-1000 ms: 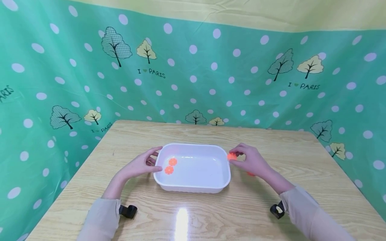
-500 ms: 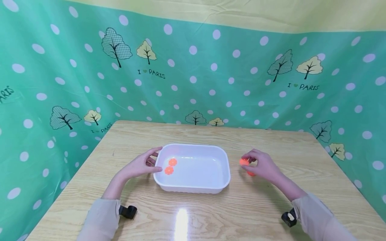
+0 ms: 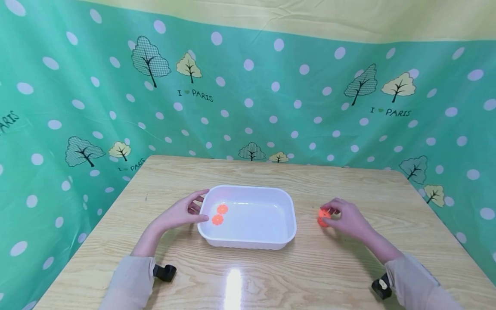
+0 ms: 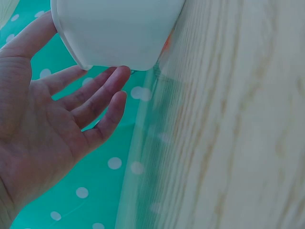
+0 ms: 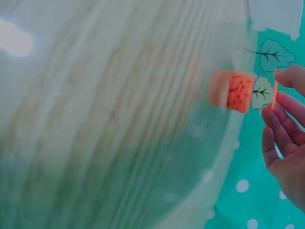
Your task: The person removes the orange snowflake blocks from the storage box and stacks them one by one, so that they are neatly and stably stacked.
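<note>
A white rectangular plastic basin (image 3: 249, 243) stands on the table. My left hand (image 3: 180, 213) holds its left end, the thumb at the front-left rim and the fingertips at the back-left corner; in the left wrist view the palm is apart from the wall. Inside lie two flat orange flower-shaped discs (image 3: 218, 220). Right of the basin, my right hand (image 3: 348, 218) pinches a thin orange flower-shaped disc (image 5: 274, 95) between thumb and fingers. Just above a short stack of orange discs (image 5: 239, 92), the pinched disc hangs apart from it, as the right wrist view shows.
The wooden table (image 3: 248, 280) reaches back to a green dotted curtain (image 3: 248, 86) with tree prints. Each wrist wears a black camera (image 3: 165, 273). A bright light reflection lies on the tabletop in front of the basin.
My right hand has moved right and slightly toward me, carrying the disc from the basin's right rim to above the stack. The left hand and basin have stayed put.
</note>
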The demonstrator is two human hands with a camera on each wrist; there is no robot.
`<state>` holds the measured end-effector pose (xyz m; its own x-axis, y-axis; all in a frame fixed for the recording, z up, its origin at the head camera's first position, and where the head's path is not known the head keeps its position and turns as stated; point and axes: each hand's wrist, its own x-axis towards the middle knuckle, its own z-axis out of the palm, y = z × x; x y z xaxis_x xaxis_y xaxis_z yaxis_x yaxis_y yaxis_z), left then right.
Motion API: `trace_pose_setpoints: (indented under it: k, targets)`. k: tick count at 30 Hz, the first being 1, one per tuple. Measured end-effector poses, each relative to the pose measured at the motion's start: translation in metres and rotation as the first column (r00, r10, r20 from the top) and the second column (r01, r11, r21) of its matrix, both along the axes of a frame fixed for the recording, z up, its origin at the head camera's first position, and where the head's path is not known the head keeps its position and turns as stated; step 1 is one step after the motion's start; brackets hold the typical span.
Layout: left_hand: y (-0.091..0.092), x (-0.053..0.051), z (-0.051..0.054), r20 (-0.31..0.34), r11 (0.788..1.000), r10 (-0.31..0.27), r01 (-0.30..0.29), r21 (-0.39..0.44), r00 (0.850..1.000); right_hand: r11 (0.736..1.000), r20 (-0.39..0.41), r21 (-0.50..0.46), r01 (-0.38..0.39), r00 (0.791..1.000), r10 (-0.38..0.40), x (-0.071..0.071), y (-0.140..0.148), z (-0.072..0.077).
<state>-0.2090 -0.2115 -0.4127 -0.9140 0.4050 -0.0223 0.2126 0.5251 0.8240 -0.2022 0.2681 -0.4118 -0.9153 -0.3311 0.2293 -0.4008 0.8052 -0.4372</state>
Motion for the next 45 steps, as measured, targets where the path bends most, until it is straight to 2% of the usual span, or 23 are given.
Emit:
trace_pose_setpoints:
  k: [13,26,35,45]
  targets:
    - [0.0,0.0,0.001,0.008,1.0,0.005,-0.005,-0.004,1.0,1.0,0.048,0.018,-0.016,0.999,0.015,0.004,0.008,-0.007]
    - [-0.001,-0.001,-0.001,0.012,1.0,0.001,-0.001,0.001,1.0,1.0,0.052,0.019,-0.012,0.999,0.011,0.002,0.01,-0.012]
    - [0.0,0.0,0.002,0.008,1.0,-0.001,0.001,-0.006,1.0,1.0,0.041,0.017,-0.003,0.999,0.003,0.002,0.006,-0.006]
    - [0.0,-0.001,0.001,0.009,1.0,-0.005,0.005,-0.001,1.0,0.999,-0.006,0.014,-0.029,1.0,0.029,-0.006,-0.018,0.009]
